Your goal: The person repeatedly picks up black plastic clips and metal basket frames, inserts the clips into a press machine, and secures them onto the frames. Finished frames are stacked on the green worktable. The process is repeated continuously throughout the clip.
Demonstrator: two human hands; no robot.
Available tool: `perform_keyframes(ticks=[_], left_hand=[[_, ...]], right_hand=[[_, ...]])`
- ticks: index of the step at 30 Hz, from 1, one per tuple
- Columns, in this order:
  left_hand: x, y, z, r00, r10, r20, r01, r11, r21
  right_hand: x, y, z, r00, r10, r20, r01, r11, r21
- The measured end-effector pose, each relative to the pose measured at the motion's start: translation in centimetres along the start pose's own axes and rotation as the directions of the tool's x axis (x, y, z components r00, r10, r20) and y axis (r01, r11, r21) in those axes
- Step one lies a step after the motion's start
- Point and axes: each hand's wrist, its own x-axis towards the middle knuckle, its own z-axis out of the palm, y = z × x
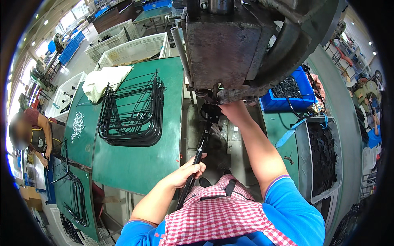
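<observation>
A long black metal tube (199, 153) slants from beside my apron up to the press. My left hand (191, 171) is closed around its near part, thumb stretched along it. At the tube's far end, dark metal parts (211, 114) sit under the head of a heavy grey press (221, 49). My right hand (234, 110) reaches in beside those parts. Its fingers are hidden by the press and the wrist, so what they hold, if anything, does not show.
Bent black tube frames (133, 119) are stacked on the green table (123, 164), beside small silver pins (78, 125) and a pale cloth (104, 82). To the right stand a blue bin (289, 104) of black parts and a grey crate (338, 164). A co-worker (43, 129) stands far left.
</observation>
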Motion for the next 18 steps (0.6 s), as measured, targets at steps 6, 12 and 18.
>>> perform_keyframes(ticks=[6, 12, 18], left_hand=[[0.0, 0.2, -0.7, 1.0, -0.03, -0.002, 0.03, 0.998, -0.048], [0.4, -0.1, -1.4, 0.997, -0.069, -0.036, 0.068, 0.997, -0.028], [1.3, -0.8, -1.3, 0.994, -0.104, -0.044, 0.105, 0.994, 0.021]], right_hand=[[0.0, 0.2, 0.4, 0.903, 0.245, 0.354, -0.335, 0.916, 0.22], [1.7, -0.7, -1.2, 0.36, 0.477, 0.802, -0.822, -0.243, 0.514], [-1.0, -0.1, 3.8, 0.314, 0.453, 0.834, -0.689, -0.496, 0.529]])
